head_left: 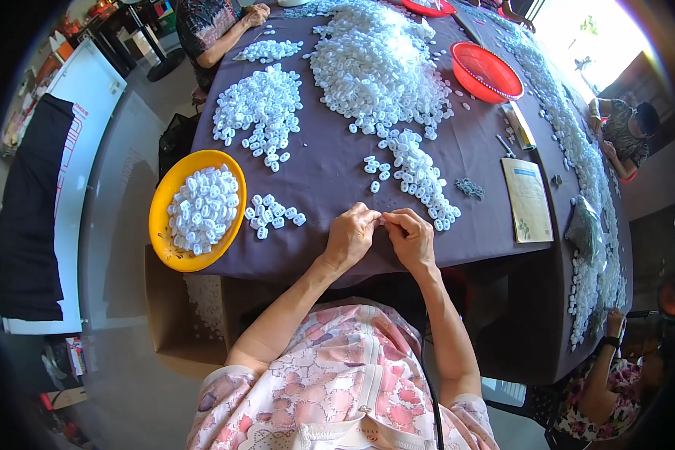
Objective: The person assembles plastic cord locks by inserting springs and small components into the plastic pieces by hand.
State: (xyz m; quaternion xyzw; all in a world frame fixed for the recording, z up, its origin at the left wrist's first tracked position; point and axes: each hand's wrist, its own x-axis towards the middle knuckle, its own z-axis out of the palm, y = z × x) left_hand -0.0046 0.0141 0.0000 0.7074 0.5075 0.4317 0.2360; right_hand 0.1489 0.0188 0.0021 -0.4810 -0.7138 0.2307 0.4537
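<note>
Close to the near table edge, my left hand (350, 236) and my right hand (413, 238) meet fingertip to fingertip. Both are closed in a pinch around a small white plastic piece (383, 220), mostly hidden by the fingers. A strip of loose white oval pieces with holes (420, 174) lies just beyond my right hand. To the left of my left hand is a small cluster of similar pieces (271, 213). Further left, a yellow oval basin (160, 232) holds a heap of them.
Larger white heaps (375, 64) cover the far table. A red basket (489, 71), a tan booklet (527, 201), a pen (505, 146) and a grey-green tangle (469, 188) lie to the right. A cardboard box (174, 315) stands below left. Other people sit around the table.
</note>
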